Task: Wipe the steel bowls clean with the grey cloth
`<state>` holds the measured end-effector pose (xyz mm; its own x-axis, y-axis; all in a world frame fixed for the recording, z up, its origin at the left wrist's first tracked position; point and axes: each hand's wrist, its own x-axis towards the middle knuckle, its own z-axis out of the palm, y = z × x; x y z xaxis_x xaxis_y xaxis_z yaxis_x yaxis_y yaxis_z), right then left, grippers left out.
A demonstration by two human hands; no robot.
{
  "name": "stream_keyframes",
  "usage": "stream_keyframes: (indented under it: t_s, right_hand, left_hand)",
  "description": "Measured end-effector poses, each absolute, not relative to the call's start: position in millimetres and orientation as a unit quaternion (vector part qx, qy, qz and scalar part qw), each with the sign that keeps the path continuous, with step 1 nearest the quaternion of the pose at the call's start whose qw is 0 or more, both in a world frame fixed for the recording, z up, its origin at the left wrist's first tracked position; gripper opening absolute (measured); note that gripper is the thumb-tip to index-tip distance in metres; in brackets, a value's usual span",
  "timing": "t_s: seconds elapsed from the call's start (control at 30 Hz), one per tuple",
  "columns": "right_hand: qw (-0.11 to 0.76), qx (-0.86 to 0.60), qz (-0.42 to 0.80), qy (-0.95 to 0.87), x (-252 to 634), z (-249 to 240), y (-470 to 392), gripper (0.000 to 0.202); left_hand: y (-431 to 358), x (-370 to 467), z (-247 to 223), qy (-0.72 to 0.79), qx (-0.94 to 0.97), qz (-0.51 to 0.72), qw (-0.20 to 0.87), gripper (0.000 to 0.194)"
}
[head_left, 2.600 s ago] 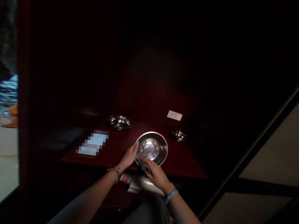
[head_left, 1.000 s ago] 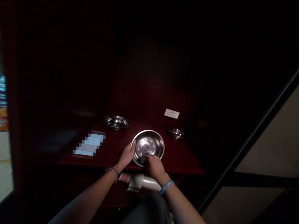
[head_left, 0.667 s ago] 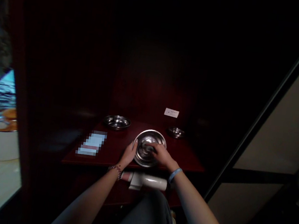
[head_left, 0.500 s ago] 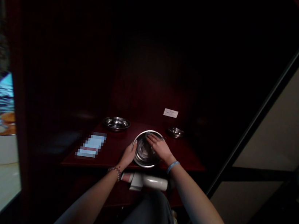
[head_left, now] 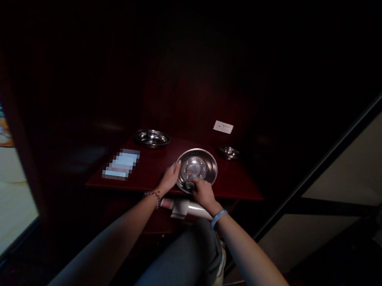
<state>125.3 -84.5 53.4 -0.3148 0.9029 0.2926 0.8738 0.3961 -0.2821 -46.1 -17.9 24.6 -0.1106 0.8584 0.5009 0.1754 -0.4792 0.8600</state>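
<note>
A shiny steel bowl (head_left: 195, 166) is tilted toward me over the front of the dark red shelf. My left hand (head_left: 171, 178) grips its left rim, the thumb lying over the inside edge. Curled at the near inner wall is my right hand (head_left: 204, 194), its fingers closed; a small greyish lump shows at the fingertips, too dark to name. Farther back on the shelf stand a steel dish (head_left: 152, 139) at the left and a smaller steel dish (head_left: 228, 153) at the right.
A blurred-out pale rectangle (head_left: 121, 164) lies on the shelf (head_left: 154, 176) at the left. Under the shelf edge is a white cylindrical thing (head_left: 198, 209) with a pinkish end. A white socket plate (head_left: 223, 127) is on the back wall. My knee is below.
My right hand has slid from the bowl's far inner wall to its near side, and its flat fingers have curled. The left hand keeps its grip. The view has tilted downward.
</note>
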Motion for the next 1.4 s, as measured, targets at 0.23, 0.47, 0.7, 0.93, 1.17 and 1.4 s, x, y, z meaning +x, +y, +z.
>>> stream_keyframes:
  t_s: [0.23,0.47,0.7,0.93,1.17,1.4]
  right_hand:
    - [0.488,-0.406,0.525,-0.567,91.5,37.2,-62.9,0.027]
    - [0.638,-0.434,0.363,-0.522,117.4,63.8,-50.7,0.033]
    - [0.505,-0.427,0.055,-0.748,129.0,65.6,-46.7,0.052]
    - [0.430,-0.456,0.079,-0.775,86.5,51.0,-35.7,0.053]
    - [0.308,-0.423,0.393,-0.756,107.9,58.5,-47.7,0.027]
    - [0.314,-0.394,0.531,-0.681,164.5,92.9,-80.8,0.036]
  left_hand:
    - [-18.5,-47.8,25.2,0.439,0.599,0.602,0.294,0.061]
    - [-20.7,-47.7,26.2,0.423,0.608,0.590,0.322,0.063]
    - [-19.2,-45.7,20.5,0.399,0.618,0.589,0.334,0.063]
    - [-10.9,-49.7,13.5,0.396,0.601,0.624,0.305,0.058]
    - [-13.4,-53.8,19.0,0.447,0.555,0.638,0.292,0.059]
    - [-17.4,-50.2,24.9,0.413,0.553,0.647,0.323,0.061]
